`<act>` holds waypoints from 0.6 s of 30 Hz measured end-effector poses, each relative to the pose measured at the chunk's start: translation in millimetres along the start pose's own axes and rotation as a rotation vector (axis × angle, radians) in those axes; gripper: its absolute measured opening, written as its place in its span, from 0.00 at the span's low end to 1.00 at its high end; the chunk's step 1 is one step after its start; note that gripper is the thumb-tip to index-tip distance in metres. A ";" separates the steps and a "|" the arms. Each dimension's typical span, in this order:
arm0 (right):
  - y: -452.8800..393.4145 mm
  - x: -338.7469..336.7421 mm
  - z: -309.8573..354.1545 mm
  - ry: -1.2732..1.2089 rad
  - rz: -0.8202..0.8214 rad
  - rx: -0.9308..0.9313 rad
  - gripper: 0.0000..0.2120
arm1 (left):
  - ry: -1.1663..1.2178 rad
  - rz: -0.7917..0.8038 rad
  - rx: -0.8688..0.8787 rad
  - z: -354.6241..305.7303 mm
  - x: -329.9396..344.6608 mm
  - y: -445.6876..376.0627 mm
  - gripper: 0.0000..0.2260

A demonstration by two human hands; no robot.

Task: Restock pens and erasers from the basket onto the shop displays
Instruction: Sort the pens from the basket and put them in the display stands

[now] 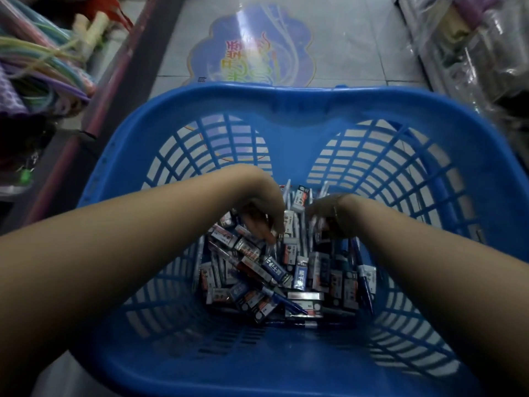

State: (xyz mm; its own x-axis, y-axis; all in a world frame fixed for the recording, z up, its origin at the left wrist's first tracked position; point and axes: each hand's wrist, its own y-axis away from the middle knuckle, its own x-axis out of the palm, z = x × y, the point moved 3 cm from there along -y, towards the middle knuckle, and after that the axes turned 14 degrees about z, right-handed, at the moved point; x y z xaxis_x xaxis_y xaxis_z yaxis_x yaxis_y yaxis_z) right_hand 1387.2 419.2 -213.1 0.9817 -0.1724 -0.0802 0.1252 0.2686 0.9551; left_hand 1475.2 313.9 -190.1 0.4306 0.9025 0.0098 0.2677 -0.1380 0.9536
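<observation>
Stock sits loose at the bottom of the blue basket (286, 101): small boxed erasers (276, 270) jumbled with thin pens (289, 300). Both hands reach down into the pile. Left hand (262, 213): fingers curled downward into the erasers; whether they pinch one, I cannot tell. Right hand (329, 217): fingers curled around what looks like a small bundle of pens, likely holding them.

Judgement: items light and rigid; glossy wrappers probably slippery. Erasers best pinched across the short sides, pens gathered mid-barrel.

Fingertips are buried in the heap. Labels blurred. Shop displays not identifiable; the shelf goods at the edges are smeared.
</observation>
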 end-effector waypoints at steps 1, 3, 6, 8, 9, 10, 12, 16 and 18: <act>-1.6 -8.0 -3.7 -0.024 0.064 0.029 0.14 | 0.080 0.029 0.050 -1.8 -0.8 -0.5 0.06; 9.2 -22.7 -6.4 -0.056 0.085 0.035 0.15 | 0.226 0.072 0.156 -4.7 3.8 -1.0 0.06; 18.1 -31.4 -6.0 -0.185 0.096 -0.021 0.10 | 0.386 0.087 0.292 -12.9 15.0 -9.8 0.07; 20.0 -27.7 -7.8 -0.278 0.132 -0.100 0.09 | 0.394 0.097 0.340 -17.5 23.0 -14.1 0.10; 19.1 -25.8 -8.5 -0.306 0.154 -0.131 0.08 | 0.378 0.105 0.363 -20.2 26.2 -18.0 0.11; 21.6 -22.3 -8.7 -0.343 0.181 -0.156 0.08 | 0.359 0.100 0.378 -22.8 30.2 -20.1 0.12; 26.7 -16.8 -6.7 -0.367 0.160 -0.170 0.06 | 0.309 0.066 0.419 -30.2 40.1 -24.5 0.10; 35.0 -26.1 -5.2 0.185 -0.201 -0.100 0.13 | 0.155 0.095 0.524 -47.6 57.5 -28.6 0.10; 41.8 -29.2 -7.1 0.364 -0.228 -0.074 0.16 | -0.089 0.050 0.580 -55.3 56.2 -28.0 0.10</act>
State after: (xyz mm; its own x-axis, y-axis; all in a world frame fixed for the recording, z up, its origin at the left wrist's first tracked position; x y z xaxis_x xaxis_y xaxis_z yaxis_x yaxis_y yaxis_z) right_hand 1364.8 442.2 -172.8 0.9124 0.1066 -0.3952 0.3419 0.3323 0.8790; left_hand 1444.2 391.0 -199.7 0.5191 0.8547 0.0014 0.6619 -0.4030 0.6320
